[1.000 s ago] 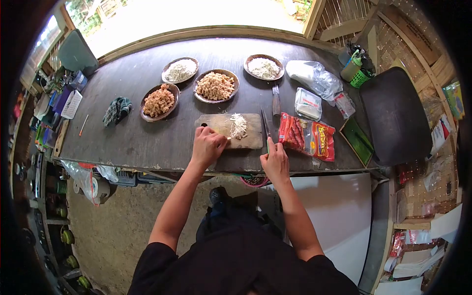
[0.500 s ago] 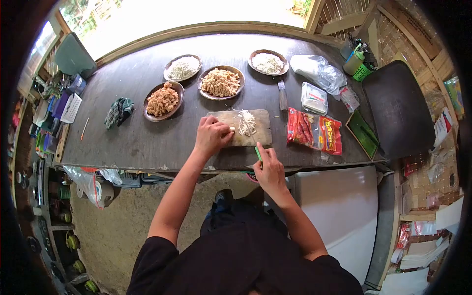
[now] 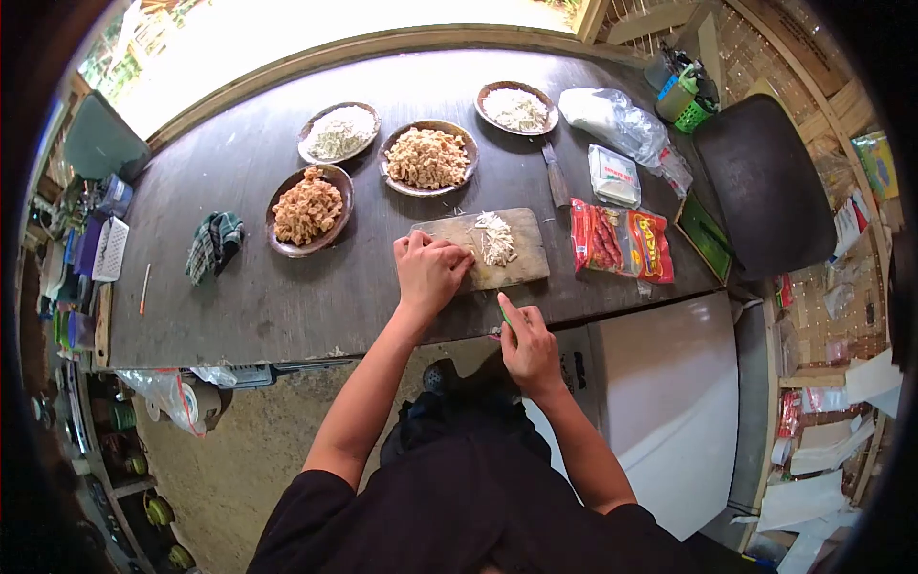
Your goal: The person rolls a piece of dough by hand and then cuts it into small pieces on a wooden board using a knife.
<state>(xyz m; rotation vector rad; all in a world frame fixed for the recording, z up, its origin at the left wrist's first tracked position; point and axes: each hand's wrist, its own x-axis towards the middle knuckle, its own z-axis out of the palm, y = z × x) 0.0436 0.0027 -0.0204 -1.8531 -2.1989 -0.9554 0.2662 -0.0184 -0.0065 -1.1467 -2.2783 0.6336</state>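
4 bowls (image 3: pixel 333 226) stand ahead; right hand (image 3: pixel 532 346) grips a knife (image 3: pixel 507 320), left hand's (image 3: pixel 432 272) hold unclear.

Red packet (image 3: pixel 622 242) lying on bench (image 3: pixel 258 311), bold yellow lettering showing on its red panel: seeming to begin "BAS", remainder not reading clearly. White packet (image 3: pixel 614 176) just beyond, carrying red print too small to make out. Cardboard (image 3: pixel 798 40) at upper right bearing dark print, also illegible.

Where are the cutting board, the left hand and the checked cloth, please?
Cutting board (image 3: pixel 529 254): head view, bare wood, right side.
Left hand (image 3: pixel 430 273): head view, back of the hand.
Checked cloth (image 3: pixel 214 246): head view, middle of its folds.
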